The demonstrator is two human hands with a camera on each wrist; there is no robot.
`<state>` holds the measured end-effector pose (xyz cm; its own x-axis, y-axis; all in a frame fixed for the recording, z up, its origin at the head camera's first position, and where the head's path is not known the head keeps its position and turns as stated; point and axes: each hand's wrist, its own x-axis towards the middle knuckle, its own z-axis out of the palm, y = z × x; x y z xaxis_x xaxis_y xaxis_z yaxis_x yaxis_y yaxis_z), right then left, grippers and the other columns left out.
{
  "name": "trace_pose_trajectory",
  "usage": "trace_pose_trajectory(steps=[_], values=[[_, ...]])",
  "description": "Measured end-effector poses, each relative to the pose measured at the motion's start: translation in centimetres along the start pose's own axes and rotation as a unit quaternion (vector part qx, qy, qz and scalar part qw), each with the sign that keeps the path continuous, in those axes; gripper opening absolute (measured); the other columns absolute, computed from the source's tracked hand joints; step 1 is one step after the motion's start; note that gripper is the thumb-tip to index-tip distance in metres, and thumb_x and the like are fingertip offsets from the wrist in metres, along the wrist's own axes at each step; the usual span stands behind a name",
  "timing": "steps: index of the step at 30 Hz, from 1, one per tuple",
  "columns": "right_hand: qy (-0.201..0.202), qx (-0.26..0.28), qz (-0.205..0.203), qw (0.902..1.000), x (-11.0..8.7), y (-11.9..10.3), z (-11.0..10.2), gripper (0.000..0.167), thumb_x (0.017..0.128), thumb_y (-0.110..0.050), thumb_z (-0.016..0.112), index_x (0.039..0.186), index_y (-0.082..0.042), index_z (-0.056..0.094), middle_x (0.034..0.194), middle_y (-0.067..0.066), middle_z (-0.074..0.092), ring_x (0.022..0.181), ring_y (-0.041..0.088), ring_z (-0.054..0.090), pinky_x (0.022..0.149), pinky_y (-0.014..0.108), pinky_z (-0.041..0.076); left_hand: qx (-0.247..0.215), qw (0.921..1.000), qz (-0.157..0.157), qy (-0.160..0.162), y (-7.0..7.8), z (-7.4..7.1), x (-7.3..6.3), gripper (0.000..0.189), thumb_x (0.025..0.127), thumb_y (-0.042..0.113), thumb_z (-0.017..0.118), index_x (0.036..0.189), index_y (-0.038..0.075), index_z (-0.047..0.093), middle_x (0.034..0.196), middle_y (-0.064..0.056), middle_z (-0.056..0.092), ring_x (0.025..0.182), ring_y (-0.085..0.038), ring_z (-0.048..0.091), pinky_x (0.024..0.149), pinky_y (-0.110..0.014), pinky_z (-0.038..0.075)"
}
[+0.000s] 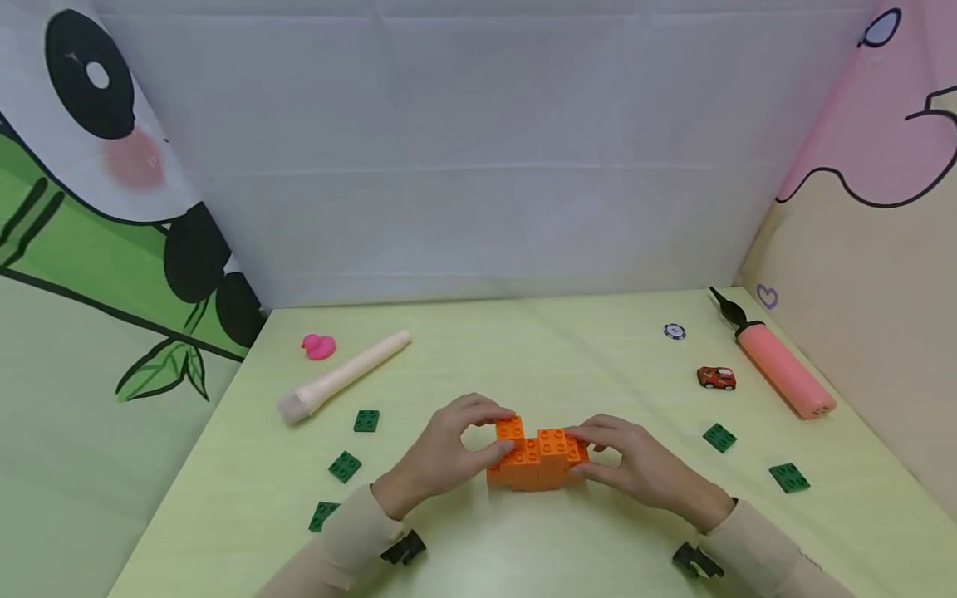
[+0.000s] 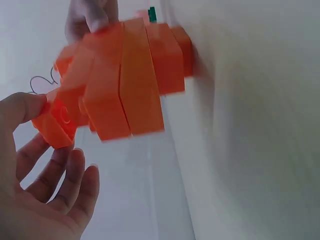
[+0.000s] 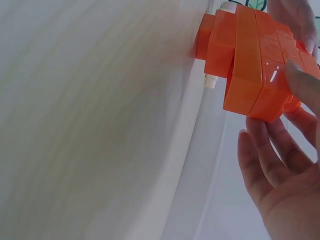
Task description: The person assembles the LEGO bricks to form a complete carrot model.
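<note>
The person's left hand [image 1: 450, 448] pinches a small orange brick [image 1: 510, 428] between thumb and fingertips, at the upper left of an orange brick build [image 1: 534, 475]; whether that brick is fully seated cannot be told; the right hand [image 1: 645, 467] grips the build's opposite end, thumb on the near side and fingers on the far side, so the build lies between the two sets of fingers, just above the table [image 1: 568, 357] or touching it.

Left of the left fingers lie three green bricks [image 1: 366, 421], one partly behind the sleeve [image 1: 351, 527]; beyond those fingers, farther left, are a pale tube [image 1: 344, 378] and a pink duck [image 1: 320, 347]; right of the right fingers lie two more green bricks; beyond these fingers are a red toy car [image 1: 716, 379], a poker chip [image 1: 674, 331] and a pink pump [image 1: 785, 370].
</note>
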<state>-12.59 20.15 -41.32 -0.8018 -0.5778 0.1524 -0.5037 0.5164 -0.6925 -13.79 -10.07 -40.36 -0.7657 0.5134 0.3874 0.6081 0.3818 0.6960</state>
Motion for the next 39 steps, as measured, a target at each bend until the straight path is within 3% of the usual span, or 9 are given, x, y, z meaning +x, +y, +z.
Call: trace_pose_trajectory(steps=[6,16,23,39], values=[[0.001,-0.001,0.005,1.0000,-0.1,0.1,0.1,0.047,0.091,-0.043,0.070,0.134,-0.025,0.064,0.120,-0.011,0.062,0.102,0.008,0.060,0.084,0.034,0.057,0.001,0.9997,0.019,-0.017,0.9,1.2,-0.3,0.030,0.091,0.027,0.075,0.120,0.020,0.070,0.113,0.009,0.062,0.107,-0.010,0.055,0.090,-0.040,0.055],[0.006,0.000,-0.009,0.9999,-0.1,0.3,0.1,0.047,0.091,-0.045,0.069,0.134,-0.025,0.064,0.119,-0.011,0.063,0.101,0.008,0.059,0.084,0.033,0.057,0.005,0.9996,0.005,-0.027,1.1,1.8,-0.5,0.034,0.094,0.035,0.071,0.126,0.023,0.067,0.118,0.010,0.061,0.110,-0.009,0.056,0.094,-0.031,0.053],[0.007,0.002,-0.014,0.9999,-0.1,0.3,0.2,0.048,0.091,-0.045,0.070,0.134,-0.023,0.064,0.119,-0.011,0.063,0.101,0.008,0.060,0.084,0.034,0.057,-0.023,0.9992,-0.013,-0.030,0.9,2.0,-0.6,0.035,0.093,0.036,0.071,0.126,0.025,0.067,0.116,0.014,0.062,0.105,-0.006,0.058,0.093,-0.027,0.053],[0.018,-0.001,-0.036,0.9992,0.1,0.4,0.1,0.046,0.091,-0.037,0.071,0.132,-0.017,0.065,0.117,-0.007,0.064,0.099,0.009,0.060,0.082,0.030,0.057,-0.004,0.9993,0.021,-0.032,0.3,2.0,-0.4,0.036,0.092,0.031,0.073,0.126,0.020,0.068,0.110,0.010,0.064,0.100,-0.006,0.058,0.090,-0.025,0.053]])
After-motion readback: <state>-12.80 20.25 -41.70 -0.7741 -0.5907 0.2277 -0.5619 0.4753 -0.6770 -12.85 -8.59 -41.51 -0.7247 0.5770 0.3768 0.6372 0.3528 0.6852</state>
